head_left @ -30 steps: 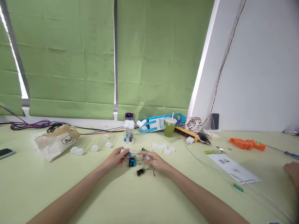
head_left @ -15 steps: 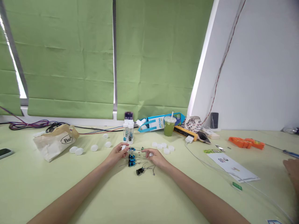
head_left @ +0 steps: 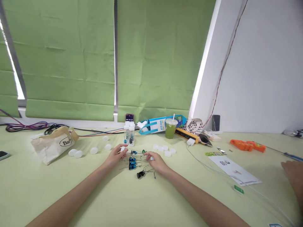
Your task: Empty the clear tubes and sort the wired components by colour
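My left hand (head_left: pixel 115 155) is closed around the white-ended part of a clear tube (head_left: pixel 122 148) that lies sideways. Along the tube's line I see a small blue part (head_left: pixel 133 152) and a green part (head_left: pixel 144 151); whether they are inside it I cannot tell. My right hand (head_left: pixel 156 162) is at the other end, index finger near the green part, its fingers curled around a white cap (head_left: pixel 152 158). Just below the hands lie several blue-and-black parts with thin metal leads (head_left: pixel 132 165). Closer to me is a black part (head_left: pixel 140 174) with bent leads.
Clear white-capped tubes (head_left: pixel 129 135) stand behind my hands. White caps (head_left: pixel 168 154) lie to the right, more (head_left: pixel 94 150) to the left by a cloth bag (head_left: pixel 54 145). A green drink cup (head_left: pixel 170 128) stands behind. At far right is another person's hand (head_left: pixel 293 173).
The view has shifted slightly. My left fingers have opened a little around the tube's white end, and the blue part shows more clearly. My right hand stays by the green part.
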A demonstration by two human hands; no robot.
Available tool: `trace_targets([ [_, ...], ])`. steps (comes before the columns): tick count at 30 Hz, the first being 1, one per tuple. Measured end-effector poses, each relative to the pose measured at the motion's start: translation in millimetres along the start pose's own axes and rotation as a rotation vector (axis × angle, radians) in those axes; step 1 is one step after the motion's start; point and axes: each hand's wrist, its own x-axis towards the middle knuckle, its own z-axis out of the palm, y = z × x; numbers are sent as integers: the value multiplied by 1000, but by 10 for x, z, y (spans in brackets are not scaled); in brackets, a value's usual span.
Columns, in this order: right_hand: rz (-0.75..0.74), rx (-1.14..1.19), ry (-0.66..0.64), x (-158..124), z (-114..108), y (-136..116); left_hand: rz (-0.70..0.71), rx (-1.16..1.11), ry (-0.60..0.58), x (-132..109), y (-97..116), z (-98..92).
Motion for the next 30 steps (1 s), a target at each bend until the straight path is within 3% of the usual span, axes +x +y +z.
trace_targets([
  [15, 8, -134, 37, -34, 14, 30, 97, 81, 164, -28, 146, -220],
  [20, -25, -114, 239, -30, -89, 13, 149, 132, 247, 16, 150, -366],
  [23, -41, -26, 356, 6, -211, 22, 165, 88, 348, 62, 115, -501],
  [27, 20, 135, 395, 50, -396, 72, 205, 0, 526, 115, 105, -714],
  [30, 77, 92, 468, 74, -507, 142, 205, 4, 675, 162, 82, -902],
])
